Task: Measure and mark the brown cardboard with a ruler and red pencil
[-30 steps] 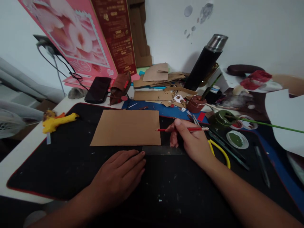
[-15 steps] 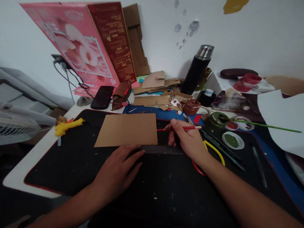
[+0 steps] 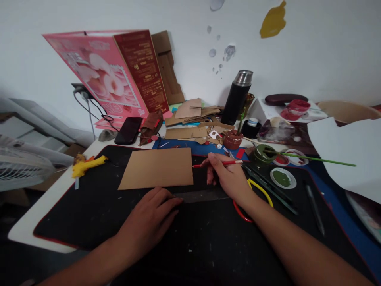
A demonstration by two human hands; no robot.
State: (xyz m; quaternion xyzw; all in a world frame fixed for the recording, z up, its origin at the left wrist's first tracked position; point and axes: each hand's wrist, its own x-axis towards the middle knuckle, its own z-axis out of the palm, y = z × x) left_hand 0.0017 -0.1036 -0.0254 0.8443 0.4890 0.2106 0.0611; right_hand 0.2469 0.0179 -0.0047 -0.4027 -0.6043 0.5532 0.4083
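Note:
A rectangular sheet of brown cardboard [image 3: 157,169] lies on the black mat [image 3: 190,254]. Just below its near edge is a dark, see-through ruler [image 3: 205,196], lying roughly parallel to that edge. My left hand [image 3: 149,222] rests palm down at the ruler's left end, fingers stretched out over it. Between the fingers of my right hand [image 3: 230,176] is a red pencil [image 3: 232,162], its tip pointing left at the cardboard's right edge. Whether the tip touches the cardboard I cannot tell. Scissors with red and yellow handles [image 3: 263,190] lie partly hidden under my right wrist.
Green paint jar [image 3: 263,153], brown paint jar [image 3: 233,140], a paint lid [image 3: 282,178] and a pen [image 3: 314,208] sit to the right. Behind are cardboard scraps [image 3: 187,133], a black flask [image 3: 236,99], a phone [image 3: 128,130] and a pink box [image 3: 104,75]. A yellow glue gun [image 3: 89,166] lies left.
The view has tilted up and shifted slightly right. The ruler and my left hand sit a little farther from the cardboard's near edge. My right hand keeps hold of the pencil.

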